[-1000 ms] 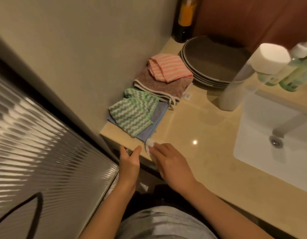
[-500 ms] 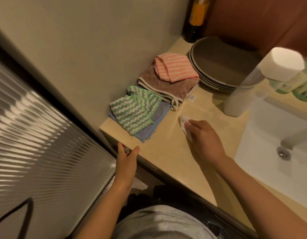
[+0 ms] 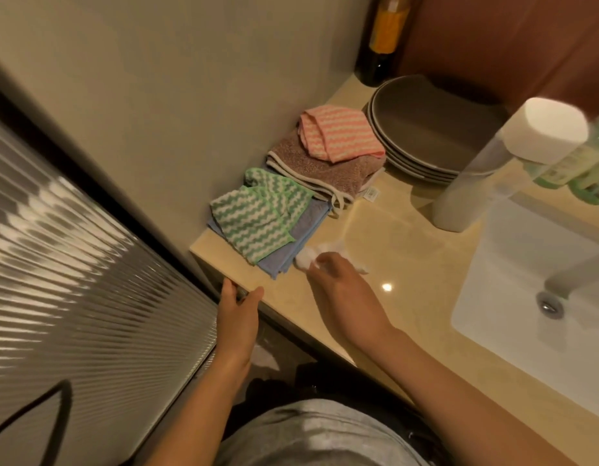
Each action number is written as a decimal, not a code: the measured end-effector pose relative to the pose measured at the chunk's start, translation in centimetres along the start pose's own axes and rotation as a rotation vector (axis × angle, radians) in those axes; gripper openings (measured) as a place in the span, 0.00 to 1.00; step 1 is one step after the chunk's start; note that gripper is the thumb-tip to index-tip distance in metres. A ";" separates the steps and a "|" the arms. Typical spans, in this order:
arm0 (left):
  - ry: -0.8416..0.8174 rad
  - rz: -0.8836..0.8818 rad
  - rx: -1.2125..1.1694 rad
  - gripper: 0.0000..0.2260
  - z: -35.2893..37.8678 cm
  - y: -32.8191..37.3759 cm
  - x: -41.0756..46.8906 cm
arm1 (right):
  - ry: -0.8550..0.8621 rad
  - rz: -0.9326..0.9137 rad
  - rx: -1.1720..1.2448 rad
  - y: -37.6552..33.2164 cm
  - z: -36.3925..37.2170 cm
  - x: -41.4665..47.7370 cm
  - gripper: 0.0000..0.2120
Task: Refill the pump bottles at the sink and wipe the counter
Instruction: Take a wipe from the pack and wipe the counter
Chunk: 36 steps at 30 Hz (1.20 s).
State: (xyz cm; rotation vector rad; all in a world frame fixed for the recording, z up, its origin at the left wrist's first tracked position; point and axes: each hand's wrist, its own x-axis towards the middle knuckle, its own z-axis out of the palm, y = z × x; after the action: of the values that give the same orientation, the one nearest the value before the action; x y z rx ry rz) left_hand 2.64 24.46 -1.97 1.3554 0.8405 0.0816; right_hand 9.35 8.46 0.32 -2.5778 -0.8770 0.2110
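My right hand (image 3: pixel 345 290) presses a small white wad of tissue (image 3: pixel 306 258) onto the beige counter (image 3: pixel 409 250), just right of the folded cloths; the hand is blurred. My left hand (image 3: pixel 239 312) grips the counter's front left edge, thumb on top. A tall white bottle (image 3: pixel 503 163) with a flat white cap stands at the sink's left rim. Green bottles (image 3: pixel 580 166) stand behind it at the right edge, partly cut off.
Folded cloths lie along the wall: a green-striped cloth (image 3: pixel 257 213) on a blue one, a pink-striped cloth (image 3: pixel 338 132) on a brown towel. Grey plates (image 3: pixel 422 129) are stacked behind them. A dark bottle (image 3: pixel 382 38) stands in the corner. The white sink (image 3: pixel 526 280) is at right. A ribbed glass door (image 3: pixel 73 280) stands at left.
My right hand swept the tissue from the front edge out toward the middle of the counter, then back toward the blue cloth. My left hand stayed on the edge.
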 end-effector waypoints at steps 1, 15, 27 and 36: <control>0.001 0.002 0.006 0.23 0.1 0.0 0.1 | -0.033 -0.004 0.041 0.1 0.1 -0.8 0.18; 0.014 -0.047 0.095 0.29 0.2 -0.7 1.0 | 0.135 -0.068 -0.165 6.8 -4.3 -0.5 0.09; 0.005 0.017 0.109 0.26 0.3 -0.3 0.4 | 0.343 0.098 -0.098 2.1 -0.7 2.7 0.01; 0.081 0.026 0.179 0.28 1.4 0.0 0.0 | 0.204 -0.022 -0.106 3.3 -1.1 -5.0 0.11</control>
State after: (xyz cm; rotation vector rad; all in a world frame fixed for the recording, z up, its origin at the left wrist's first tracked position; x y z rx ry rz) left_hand 3.43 23.36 -2.05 1.5401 0.9153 0.0838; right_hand 7.49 2.71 -0.04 -2.6272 -0.8609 -0.1062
